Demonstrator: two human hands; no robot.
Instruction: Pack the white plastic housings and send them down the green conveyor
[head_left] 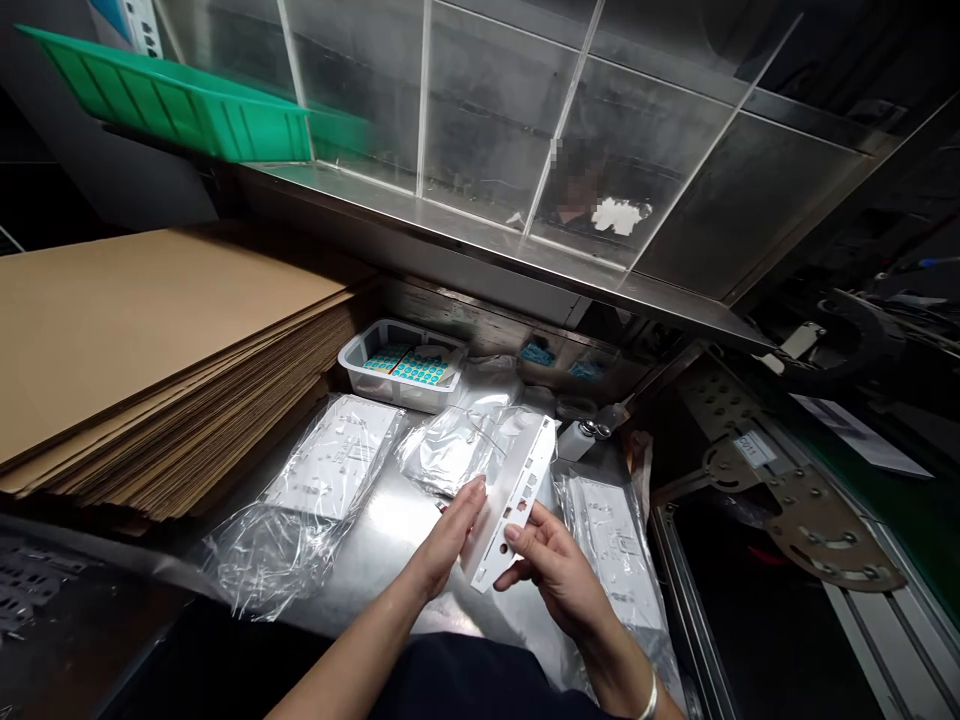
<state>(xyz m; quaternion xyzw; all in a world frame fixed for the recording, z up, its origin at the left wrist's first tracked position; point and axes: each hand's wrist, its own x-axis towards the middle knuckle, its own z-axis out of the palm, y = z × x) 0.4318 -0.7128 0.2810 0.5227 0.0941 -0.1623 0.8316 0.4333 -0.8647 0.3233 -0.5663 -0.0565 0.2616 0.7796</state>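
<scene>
White panel (510, 475) found tilted between your two hands, above the metal worktop (381, 540).
Your right hand (559, 572) is clamped on the panel's perforated edge, thumb on the near face, other fingers partly hidden behind; your left hand (450, 530) lies against its opposite side, fingers together, though whether they grip cannot be told. A wrapped panel (337, 460) lies flat to your left, a second bagged panel (616, 545) to your right. Beyond the hands stand a white bottle (576, 441) and a plastic bin (397, 394) holding blue-dotted sheets (420, 371). Left of the bin sits a cardboard stack (150, 330); farther back, a green tray (176, 112).
</scene>
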